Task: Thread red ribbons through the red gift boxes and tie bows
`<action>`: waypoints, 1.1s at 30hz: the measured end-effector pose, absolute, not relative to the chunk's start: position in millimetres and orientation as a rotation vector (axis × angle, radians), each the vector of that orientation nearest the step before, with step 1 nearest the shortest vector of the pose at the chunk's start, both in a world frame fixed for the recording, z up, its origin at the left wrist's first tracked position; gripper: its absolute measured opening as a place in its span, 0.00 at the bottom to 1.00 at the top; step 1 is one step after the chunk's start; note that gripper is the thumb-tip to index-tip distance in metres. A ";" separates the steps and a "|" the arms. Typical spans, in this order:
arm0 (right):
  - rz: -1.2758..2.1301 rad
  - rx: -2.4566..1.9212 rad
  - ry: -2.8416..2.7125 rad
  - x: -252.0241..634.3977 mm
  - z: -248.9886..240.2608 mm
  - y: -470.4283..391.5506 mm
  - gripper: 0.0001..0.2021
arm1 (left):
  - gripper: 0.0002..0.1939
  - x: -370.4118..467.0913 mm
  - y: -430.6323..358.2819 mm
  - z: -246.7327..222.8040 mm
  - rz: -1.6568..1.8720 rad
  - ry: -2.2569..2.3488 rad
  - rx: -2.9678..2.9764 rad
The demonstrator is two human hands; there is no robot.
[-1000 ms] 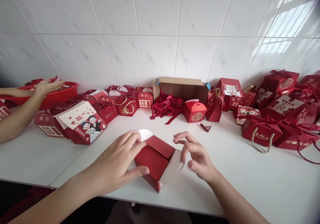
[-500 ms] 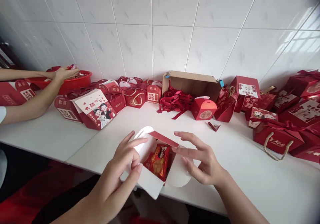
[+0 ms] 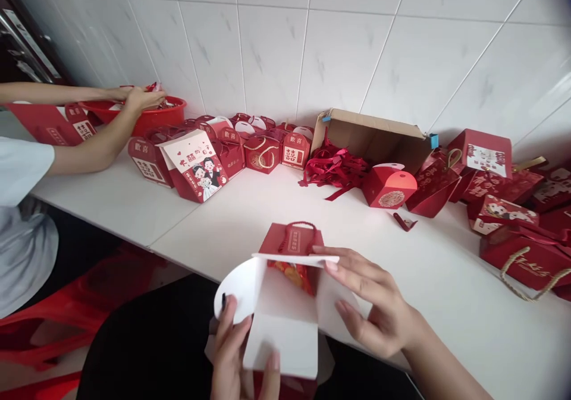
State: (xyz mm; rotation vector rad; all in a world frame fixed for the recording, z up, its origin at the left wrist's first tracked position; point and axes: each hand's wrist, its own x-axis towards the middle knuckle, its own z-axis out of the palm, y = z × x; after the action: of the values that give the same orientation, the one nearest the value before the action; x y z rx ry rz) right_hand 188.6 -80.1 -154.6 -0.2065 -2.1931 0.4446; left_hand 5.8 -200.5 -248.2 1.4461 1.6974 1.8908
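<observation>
A red gift box (image 3: 289, 334) with white inner faces is tilted towards me at the table's near edge, its flaps unfolded. Inside lies a red and orange snack packet (image 3: 292, 274), partly covered by the far flap. The box's far panel carries a red cord handle (image 3: 303, 224). My left hand (image 3: 236, 346) grips the near side, thumb on the near white flap and fingers at the rounded left flap. On the right, my right hand (image 3: 375, 305) has its fingers at the edge of the far flap and its thumb by the right flap.
Finished-looking red boxes (image 3: 200, 168) stand along the wall at left, more red boxes (image 3: 530, 251) at right. A cardboard carton (image 3: 375, 128) with red ribbons (image 3: 334, 165) is at the back. Another person's hands (image 3: 143, 100) are over a red basin (image 3: 165, 115).
The box has tipped towards me, showing its cord handle and far panel. My left hand has moved down to its near side. The view has shifted left.
</observation>
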 end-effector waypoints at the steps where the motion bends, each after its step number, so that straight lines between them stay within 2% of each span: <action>1: 0.435 -0.223 -2.199 188.1 -156.2 -79.1 0.38 | 0.25 8.3 -197.5 -251.9 1.880 1.660 1.442; 6: 0.411 -0.310 -2.165 190.2 -160.6 -72.6 0.38 | 0.31 16.6 -181.3 -245.7 1.884 1.477 1.407; 13: 0.462 -0.304 -2.118 191.1 -159.4 -71.0 0.39 | 0.34 32.8 -181.7 -235.0 1.861 1.436 1.172; 19: 0.411 -0.402 -2.100 193.5 -159.8 -70.4 0.40 | 0.39 33.3 -177.5 -257.4 1.905 1.402 1.504; 23: 0.383 -0.361 -2.107 194.0 -157.2 -72.5 0.39 | 0.37 36.9 -177.7 -262.1 1.921 1.462 1.492; 30: 0.315 -0.425 -2.095 192.9 -157.5 -65.4 0.39 | 0.37 29.7 -154.9 -245.9 1.756 1.517 1.874; 33: 0.268 -0.466 -2.076 190.9 -159.6 -58.5 0.39 | 0.33 26.7 -140.9 -232.7 1.743 1.728 2.073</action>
State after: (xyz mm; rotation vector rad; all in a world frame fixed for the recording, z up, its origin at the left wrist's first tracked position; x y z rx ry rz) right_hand 190.9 -58.5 -159.6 -0.4658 -2.0760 0.2682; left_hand 26.7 -140.9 -232.7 2.0734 1.7281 1.7426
